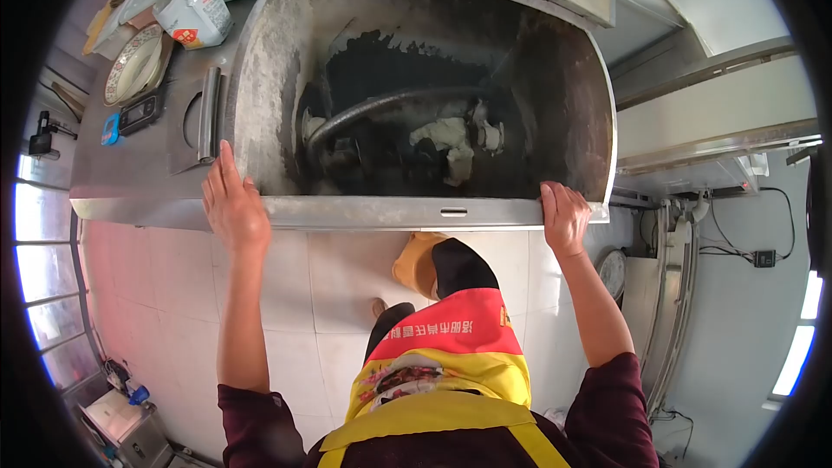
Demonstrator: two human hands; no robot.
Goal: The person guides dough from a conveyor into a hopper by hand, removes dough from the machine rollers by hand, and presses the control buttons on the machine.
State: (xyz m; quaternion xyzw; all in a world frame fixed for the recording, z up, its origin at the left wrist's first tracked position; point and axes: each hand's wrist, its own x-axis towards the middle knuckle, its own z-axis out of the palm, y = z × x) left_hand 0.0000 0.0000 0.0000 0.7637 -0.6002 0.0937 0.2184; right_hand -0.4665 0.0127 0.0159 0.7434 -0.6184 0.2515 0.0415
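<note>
A metal dough mixer's trough [433,206] stands in front of me, its inside coated with dried flour. A curved mixing bar [381,107] crosses the bottom, with pale lumps of dough [448,140] stuck around it. My left hand [237,208] rests at the front left corner of the trough, fingers stretched forward along the side and holding nothing loose. At the front right corner, my right hand [567,215] has its fingers curled over the rim. The lower part of the bar is dark and hard to make out.
A steel counter [130,173] adjoins the trough on the left. On it are a steel cylinder [209,114], a small dark device [140,113], a blue timer [110,129], a patterned plate [134,65] and a white bag [198,10]. Metal frames [719,108] stand at right.
</note>
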